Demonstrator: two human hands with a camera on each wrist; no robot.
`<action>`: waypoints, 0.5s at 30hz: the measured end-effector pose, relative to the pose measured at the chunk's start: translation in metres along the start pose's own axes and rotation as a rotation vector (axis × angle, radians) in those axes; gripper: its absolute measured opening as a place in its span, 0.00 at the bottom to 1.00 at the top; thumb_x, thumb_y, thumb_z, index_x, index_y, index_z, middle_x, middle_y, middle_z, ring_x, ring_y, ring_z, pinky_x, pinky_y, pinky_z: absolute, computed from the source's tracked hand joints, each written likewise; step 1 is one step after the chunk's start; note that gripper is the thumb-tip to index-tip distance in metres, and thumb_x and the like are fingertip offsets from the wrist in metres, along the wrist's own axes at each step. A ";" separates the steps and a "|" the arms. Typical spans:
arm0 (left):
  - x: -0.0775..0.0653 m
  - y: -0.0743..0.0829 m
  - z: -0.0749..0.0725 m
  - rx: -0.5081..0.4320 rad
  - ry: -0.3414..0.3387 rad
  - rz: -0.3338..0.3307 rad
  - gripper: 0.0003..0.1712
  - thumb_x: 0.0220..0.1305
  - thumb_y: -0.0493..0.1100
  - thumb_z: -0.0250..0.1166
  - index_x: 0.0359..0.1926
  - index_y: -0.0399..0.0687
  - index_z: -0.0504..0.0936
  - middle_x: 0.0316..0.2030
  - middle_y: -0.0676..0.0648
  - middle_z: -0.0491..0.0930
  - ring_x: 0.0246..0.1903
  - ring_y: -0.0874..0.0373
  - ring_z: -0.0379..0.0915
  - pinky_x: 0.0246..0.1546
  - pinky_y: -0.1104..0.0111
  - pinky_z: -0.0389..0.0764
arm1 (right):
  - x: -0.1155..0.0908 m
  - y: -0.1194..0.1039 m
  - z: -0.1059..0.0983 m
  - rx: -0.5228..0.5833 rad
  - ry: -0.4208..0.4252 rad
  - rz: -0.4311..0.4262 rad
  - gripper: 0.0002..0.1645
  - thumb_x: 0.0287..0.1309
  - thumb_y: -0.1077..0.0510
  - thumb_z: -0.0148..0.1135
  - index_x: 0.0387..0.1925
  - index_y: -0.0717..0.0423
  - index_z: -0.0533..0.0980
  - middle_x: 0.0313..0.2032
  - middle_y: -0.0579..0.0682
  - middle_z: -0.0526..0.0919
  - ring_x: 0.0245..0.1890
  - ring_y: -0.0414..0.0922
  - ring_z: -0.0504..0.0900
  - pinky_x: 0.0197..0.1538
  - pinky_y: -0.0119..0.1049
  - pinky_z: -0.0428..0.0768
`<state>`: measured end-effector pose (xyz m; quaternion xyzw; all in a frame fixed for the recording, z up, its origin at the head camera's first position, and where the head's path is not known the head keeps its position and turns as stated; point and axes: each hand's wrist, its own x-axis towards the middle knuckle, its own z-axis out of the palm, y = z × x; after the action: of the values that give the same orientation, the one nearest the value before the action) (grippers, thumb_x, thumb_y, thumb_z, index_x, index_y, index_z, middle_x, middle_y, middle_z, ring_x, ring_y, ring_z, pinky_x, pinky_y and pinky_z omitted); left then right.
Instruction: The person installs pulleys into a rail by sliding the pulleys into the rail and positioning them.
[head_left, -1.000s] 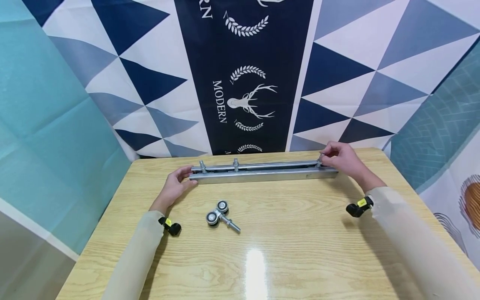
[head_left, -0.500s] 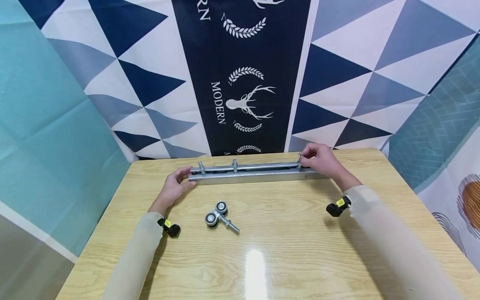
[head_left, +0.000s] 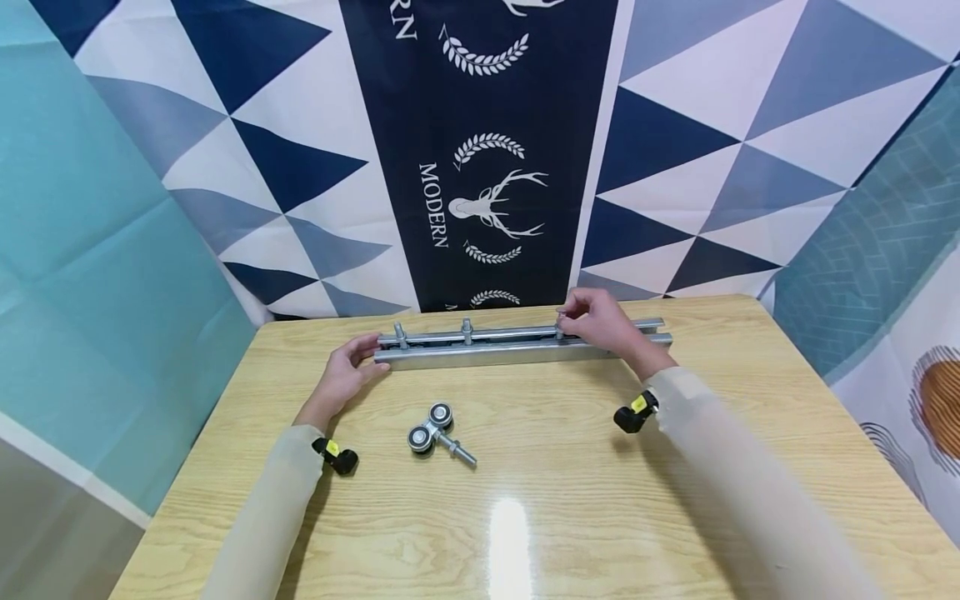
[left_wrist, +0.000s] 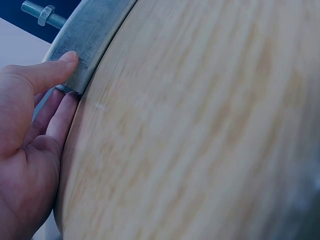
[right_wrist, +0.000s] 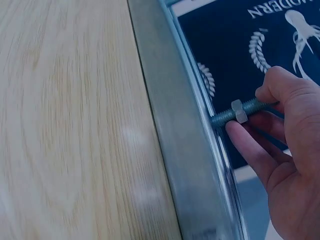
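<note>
A long metal channel rail [head_left: 495,354] lies along the back of the wooden table, its slot facing up. My left hand [head_left: 342,379] holds the rail's left end. In the left wrist view the thumb [left_wrist: 70,57] presses its side face while the other fingers curl at the end. Two threaded bolts with nuts, one nearer the end [head_left: 401,335] and one further along [head_left: 467,332], stand up from the slot. Between thumb and fingers, my right hand [head_left: 600,321] pinches a third upright bolt with a nut [right_wrist: 239,111]. Whatever sits under these bolts is hidden inside the rail.
A loose twin-wheel roller [head_left: 431,429] with a threaded bolt lies on the table [head_left: 600,500] in front of the rail. Behind the table hangs a patterned cloth [head_left: 487,167], with a teal cloth [head_left: 112,250] on the left.
My right hand has slid the pinched bolt leftward along the slot, from near the rail's right end, which now shows. My left hand stays at the left end.
</note>
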<state>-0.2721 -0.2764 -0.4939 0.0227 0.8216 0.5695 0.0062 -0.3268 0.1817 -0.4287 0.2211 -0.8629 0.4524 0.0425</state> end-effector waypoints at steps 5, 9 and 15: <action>-0.001 -0.001 0.000 0.007 0.005 -0.006 0.38 0.61 0.36 0.70 0.71 0.42 0.68 0.67 0.37 0.72 0.66 0.45 0.68 0.74 0.53 0.66 | 0.006 -0.010 0.015 0.016 -0.027 0.007 0.05 0.55 0.66 0.67 0.28 0.60 0.78 0.34 0.56 0.84 0.32 0.45 0.78 0.31 0.30 0.77; 0.000 -0.001 0.001 0.009 0.008 -0.006 0.37 0.62 0.36 0.70 0.71 0.43 0.68 0.67 0.38 0.72 0.66 0.45 0.68 0.74 0.53 0.66 | 0.010 -0.015 0.025 0.035 -0.030 0.014 0.05 0.55 0.67 0.68 0.28 0.62 0.77 0.34 0.57 0.84 0.32 0.46 0.77 0.31 0.29 0.76; 0.001 -0.002 0.000 0.012 0.009 0.004 0.37 0.62 0.36 0.70 0.71 0.43 0.68 0.67 0.38 0.71 0.66 0.45 0.68 0.74 0.53 0.66 | 0.009 -0.032 0.030 0.054 -0.039 0.014 0.04 0.56 0.69 0.66 0.32 0.67 0.78 0.36 0.61 0.85 0.32 0.46 0.77 0.30 0.28 0.75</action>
<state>-0.2732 -0.2765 -0.4959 0.0219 0.8251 0.5645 0.0014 -0.3178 0.1388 -0.4195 0.2248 -0.8525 0.4716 0.0164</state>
